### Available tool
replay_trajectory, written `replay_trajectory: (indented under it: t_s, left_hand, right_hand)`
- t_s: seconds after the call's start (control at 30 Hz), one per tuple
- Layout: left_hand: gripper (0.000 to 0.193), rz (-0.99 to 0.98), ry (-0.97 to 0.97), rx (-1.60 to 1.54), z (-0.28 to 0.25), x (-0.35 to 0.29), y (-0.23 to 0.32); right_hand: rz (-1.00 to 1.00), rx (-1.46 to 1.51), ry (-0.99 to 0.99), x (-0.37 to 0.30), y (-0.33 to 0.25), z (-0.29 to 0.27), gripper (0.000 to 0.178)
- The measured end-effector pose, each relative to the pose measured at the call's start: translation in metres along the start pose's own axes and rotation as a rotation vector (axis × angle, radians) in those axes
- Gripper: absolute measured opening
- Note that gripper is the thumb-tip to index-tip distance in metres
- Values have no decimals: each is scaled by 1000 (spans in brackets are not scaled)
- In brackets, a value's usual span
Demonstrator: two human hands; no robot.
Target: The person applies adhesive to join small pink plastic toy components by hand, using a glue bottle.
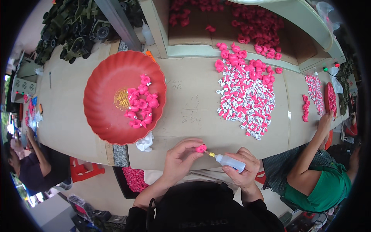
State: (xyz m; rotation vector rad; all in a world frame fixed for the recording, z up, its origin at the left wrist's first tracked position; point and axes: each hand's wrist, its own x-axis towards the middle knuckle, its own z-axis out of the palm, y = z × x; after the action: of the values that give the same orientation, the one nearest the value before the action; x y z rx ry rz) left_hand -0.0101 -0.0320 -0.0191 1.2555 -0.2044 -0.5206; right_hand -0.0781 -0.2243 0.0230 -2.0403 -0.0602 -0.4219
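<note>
Near the table's front edge, my left hand (179, 161) pinches a small pink plastic part (201, 148) between thumb and fingers. My right hand (245, 170) is closed round a small translucent squeeze bottle (233, 164) with a yellow collar and a thin needle tip. The bottle lies tilted, its needle pointing left at the pink part; whether the tip touches it I cannot tell. Ahead to the left stands a red scalloped bowl (101, 87) with several pink pieces (143, 101) in its right half. Ahead to the right is a spread pile of small pink and white parts (247, 100).
Larger pink pieces (234, 56) border the pile's far side; more fill the shelf box (201, 38) behind. A crumpled white tissue (145, 143) lies by the bowl. Dark toy vehicles (81, 29) crowd the far left. Co-workers sit at left and right, one in a green top (319, 187).
</note>
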Motion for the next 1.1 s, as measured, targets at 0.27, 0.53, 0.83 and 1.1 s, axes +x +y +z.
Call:
replay_trajectory:
  t_s: [0.27, 0.53, 0.83, 1.1]
  left_hand:
    - [26, -2, 1, 26, 2, 0, 2]
    - [24, 71, 61, 129, 5, 0, 2]
    - [24, 107, 99, 175, 4, -1, 1]
    - [24, 66, 71, 134, 2, -1, 1]
  right_hand:
    - [48, -27, -21, 2, -4, 0, 35]
    - [70, -14, -31, 1, -5, -1, 34]
    - [66, -33, -26, 4, -6, -3, 34]
    - [117, -14, -17, 3, -4, -2, 32]
